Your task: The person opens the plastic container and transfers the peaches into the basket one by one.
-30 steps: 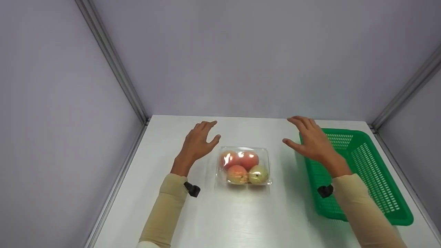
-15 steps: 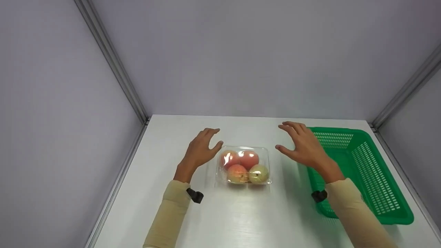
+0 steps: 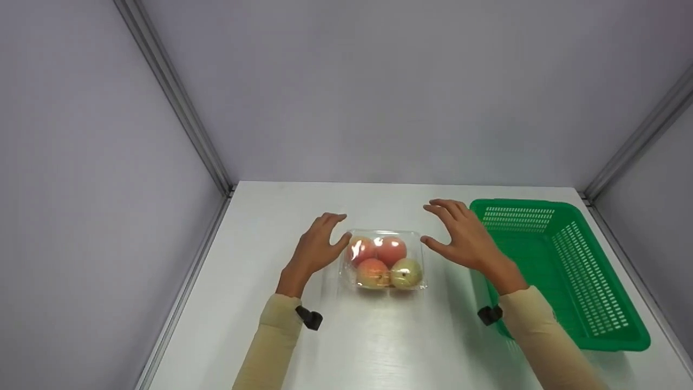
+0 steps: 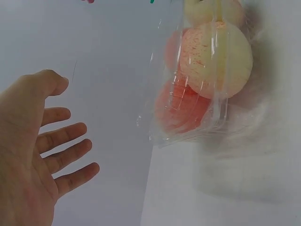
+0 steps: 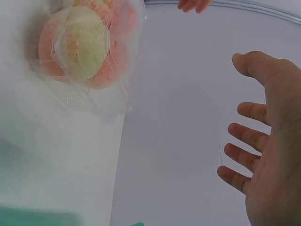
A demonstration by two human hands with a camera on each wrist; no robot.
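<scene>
In the head view, we see a clear, rectangular plastic box point(image 3: 417, 249) with four round fruits inside point(image 3: 372, 272), three reddish and one pale yellow-green, on the white table point(image 3: 373, 338) just below the centre of the frame. To its left our bare left hand point(image 3: 313, 248) and to its right our bare right hand point(image 3: 466, 241) both have a spread grip, thumbs apart from the loosely bent fingers, and the wrist views show a gap between each hand and the box. We see a green perforated plastic basket point(image 3: 614, 343) at the lower right, partly behind our beige right sleeve point(image 3: 541, 330).
</scene>
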